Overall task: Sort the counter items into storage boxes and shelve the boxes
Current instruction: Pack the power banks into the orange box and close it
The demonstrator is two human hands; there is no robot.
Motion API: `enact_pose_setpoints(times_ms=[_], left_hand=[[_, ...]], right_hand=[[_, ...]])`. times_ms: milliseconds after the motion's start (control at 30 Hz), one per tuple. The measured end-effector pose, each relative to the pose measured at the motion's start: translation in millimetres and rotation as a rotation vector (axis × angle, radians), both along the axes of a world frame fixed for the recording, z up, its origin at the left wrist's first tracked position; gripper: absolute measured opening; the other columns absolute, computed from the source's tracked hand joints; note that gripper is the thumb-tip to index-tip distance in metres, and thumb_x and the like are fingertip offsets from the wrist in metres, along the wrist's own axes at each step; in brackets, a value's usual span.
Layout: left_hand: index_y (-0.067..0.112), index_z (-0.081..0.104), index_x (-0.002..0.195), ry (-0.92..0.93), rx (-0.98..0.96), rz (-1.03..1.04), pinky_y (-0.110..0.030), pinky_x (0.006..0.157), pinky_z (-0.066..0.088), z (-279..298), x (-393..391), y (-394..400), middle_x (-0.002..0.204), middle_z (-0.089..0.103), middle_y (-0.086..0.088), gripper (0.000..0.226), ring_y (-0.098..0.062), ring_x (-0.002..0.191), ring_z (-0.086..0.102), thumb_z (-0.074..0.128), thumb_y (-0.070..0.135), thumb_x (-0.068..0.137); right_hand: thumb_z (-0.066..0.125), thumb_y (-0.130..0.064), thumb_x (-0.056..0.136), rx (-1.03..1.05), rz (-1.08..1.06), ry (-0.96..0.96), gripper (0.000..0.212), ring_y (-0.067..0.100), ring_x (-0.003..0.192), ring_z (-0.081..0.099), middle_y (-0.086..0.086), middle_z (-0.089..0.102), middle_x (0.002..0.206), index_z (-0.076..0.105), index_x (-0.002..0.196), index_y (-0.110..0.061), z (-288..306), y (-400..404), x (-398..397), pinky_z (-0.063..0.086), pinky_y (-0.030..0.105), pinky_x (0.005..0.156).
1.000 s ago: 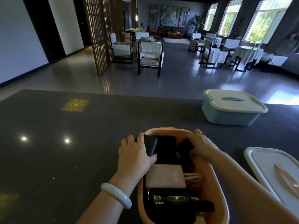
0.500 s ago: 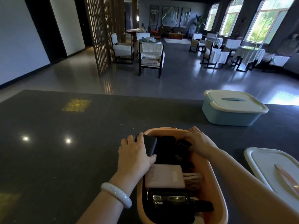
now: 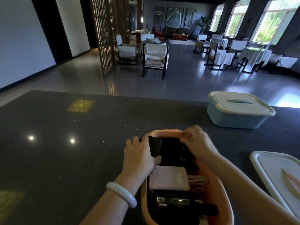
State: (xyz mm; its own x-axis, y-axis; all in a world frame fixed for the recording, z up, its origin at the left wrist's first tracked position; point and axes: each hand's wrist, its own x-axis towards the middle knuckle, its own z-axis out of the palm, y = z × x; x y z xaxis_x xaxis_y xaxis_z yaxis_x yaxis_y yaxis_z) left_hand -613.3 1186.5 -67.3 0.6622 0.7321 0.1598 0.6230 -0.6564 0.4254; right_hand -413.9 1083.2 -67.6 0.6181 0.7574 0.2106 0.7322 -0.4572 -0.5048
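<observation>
An open orange storage box (image 3: 215,181) sits on the dark counter right in front of me. It holds several power banks: a black one marked ANKER (image 3: 172,207), a pink one (image 3: 168,177) with a pink cable, and black ones at the far end. My left hand (image 3: 139,153), a white bangle on its wrist, grips a black power bank (image 3: 155,146) standing at the box's left far corner. Over the box's far rim my right hand (image 3: 197,140) rests with bent fingers on the black items; I cannot tell what it holds.
A light blue box (image 3: 235,120) with a white lid on stands at the far right of the counter. A loose white lid (image 3: 272,172) with a pink handle lies at the near right. Beyond the counter's far edge is a room with chairs and tables.
My right hand has shifted left and toward the box's far rim, uncovering black items on the right side. My left hand has stayed on the black power bank.
</observation>
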Motion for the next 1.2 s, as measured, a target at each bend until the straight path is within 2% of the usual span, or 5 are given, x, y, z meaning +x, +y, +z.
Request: enact_pose_setpoints(times_ms=[200, 367, 633, 967, 1200], left_hand=[[0.023, 0.029, 0.144, -0.056, -0.016, 0.028, -0.036, 0.094, 0.04, 2, 16, -13, 0.128, 0.045, -0.006, 0.077, -0.025, 0.115, 0.039, 0.058, 0.059, 0.082], [0.022, 0.019, 0.147, -0.004, -0.053, -0.022, -0.038, 0.1, 0.039, -1, 24, -16, 0.135, 0.038, -0.008, 0.092, -0.026, 0.121, 0.036, 0.065, 0.062, 0.078], [0.029, 0.034, 0.143, -0.208, -0.508, -0.106, -0.014, 0.073, 0.045, 12, 21, 9, 0.136, 0.047, 0.003, 0.05, -0.002, 0.106, 0.051, 0.049, 0.042, 0.096], [0.03, 0.06, 0.122, -0.369, -0.826, -0.018, -0.041, 0.087, 0.056, 5, 18, 15, 0.11, 0.063, 0.003, 0.026, -0.015, 0.101, 0.063, 0.052, 0.025, 0.098], [0.021, 0.058, 0.124, -0.469, -0.623, 0.154, -0.023, 0.08, 0.048, -1, 31, 9, 0.114, 0.062, 0.004, 0.027, -0.009, 0.101, 0.057, 0.052, 0.026, 0.098]], right_hand=[[0.055, -0.019, 0.096, 0.147, 0.106, 1.258, 0.023, 0.025, 0.081, 0.07, 0.015, 0.072, 0.089, 0.07, 0.1, -0.001, -7, 13, -56, 0.057, 0.039, 0.08], [0.051, -0.01, 0.096, 0.246, 0.113, 1.547, 0.023, 0.023, 0.068, 0.067, 0.018, 0.069, 0.088, 0.064, 0.108, 0.005, -5, 9, -49, 0.055, 0.038, 0.067], [0.048, -0.013, 0.097, 0.063, 0.201, 1.358, 0.025, 0.032, 0.101, 0.067, 0.015, 0.07, 0.108, 0.063, 0.117, -0.009, 11, 2, -19, 0.056, 0.04, 0.077], [0.045, -0.014, 0.1, -0.119, 0.299, 1.144, 0.026, 0.02, 0.102, 0.067, 0.006, 0.071, 0.108, 0.063, 0.118, -0.015, 15, 13, -15, 0.053, 0.039, 0.091], [0.075, -0.059, 0.064, -0.319, 0.209, 0.182, 0.088, 0.008, 0.106, 0.045, -0.009, 0.041, 0.122, 0.035, 0.137, -0.03, 8, 8, -45, 0.041, 0.022, 0.088]])
